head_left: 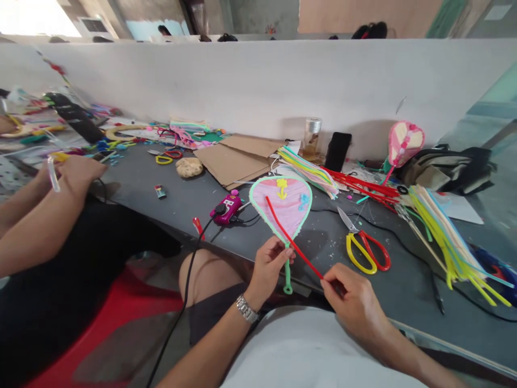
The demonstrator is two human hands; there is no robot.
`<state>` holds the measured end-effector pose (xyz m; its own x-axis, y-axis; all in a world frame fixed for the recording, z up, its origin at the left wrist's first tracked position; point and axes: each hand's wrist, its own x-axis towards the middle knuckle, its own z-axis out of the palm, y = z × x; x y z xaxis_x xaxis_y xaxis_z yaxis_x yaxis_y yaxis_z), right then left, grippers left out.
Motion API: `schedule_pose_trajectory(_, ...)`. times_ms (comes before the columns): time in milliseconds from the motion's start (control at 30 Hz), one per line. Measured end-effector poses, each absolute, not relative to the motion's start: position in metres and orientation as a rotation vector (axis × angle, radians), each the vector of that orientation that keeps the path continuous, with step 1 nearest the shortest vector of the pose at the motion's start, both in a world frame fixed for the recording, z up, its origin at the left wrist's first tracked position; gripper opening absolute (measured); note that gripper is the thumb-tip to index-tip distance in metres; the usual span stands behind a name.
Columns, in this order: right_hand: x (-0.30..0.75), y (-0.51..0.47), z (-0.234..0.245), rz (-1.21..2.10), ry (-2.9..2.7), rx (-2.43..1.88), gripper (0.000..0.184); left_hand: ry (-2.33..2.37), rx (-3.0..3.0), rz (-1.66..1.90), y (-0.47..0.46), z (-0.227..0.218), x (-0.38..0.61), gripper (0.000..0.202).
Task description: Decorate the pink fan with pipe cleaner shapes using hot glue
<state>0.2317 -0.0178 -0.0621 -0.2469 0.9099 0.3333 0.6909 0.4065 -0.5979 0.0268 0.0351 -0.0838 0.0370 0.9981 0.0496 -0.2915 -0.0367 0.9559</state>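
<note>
My left hand [270, 264] pinches the green handle of a pink teardrop-shaped fan [283, 207] edged in mint green pipe cleaner, held over the grey table's near edge. My right hand [353, 299] is closed on the lower end of a red pipe cleaner [291, 240], which slants up across the fan's face. Yellow and blue decorations sit on the fan's upper part. A watch is on my left wrist.
Red-and-yellow scissors [365, 248] lie right of the fan. Bundles of coloured pipe cleaners [448, 237] spread right. A magenta glue gun [228, 207] with black cord, cardboard [238, 156], a jar [312, 137] and a phone [338, 151] stand behind. A co-worker's hands [76, 172] work at left.
</note>
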Motion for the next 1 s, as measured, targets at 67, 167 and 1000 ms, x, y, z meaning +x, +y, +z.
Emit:
schedule_pose_trajectory(67,0.236,-0.019,-0.068,0.462,-2.019,-1.376,0.019,0.929,0.985,1.355,0.034,-0.085,0.028,0.023)
schedule_pose_trajectory(167,0.240,-0.019,-0.069,0.472,-2.034,-1.408,0.019,0.930,0.957,1.363,0.034,-0.081,0.029,0.021)
schedule_pose_trajectory(1000,0.239,-0.032,-0.066,0.563,-2.238,-1.365,0.014,1.011,0.782,1.542,0.052,-0.067,0.041,0.047)
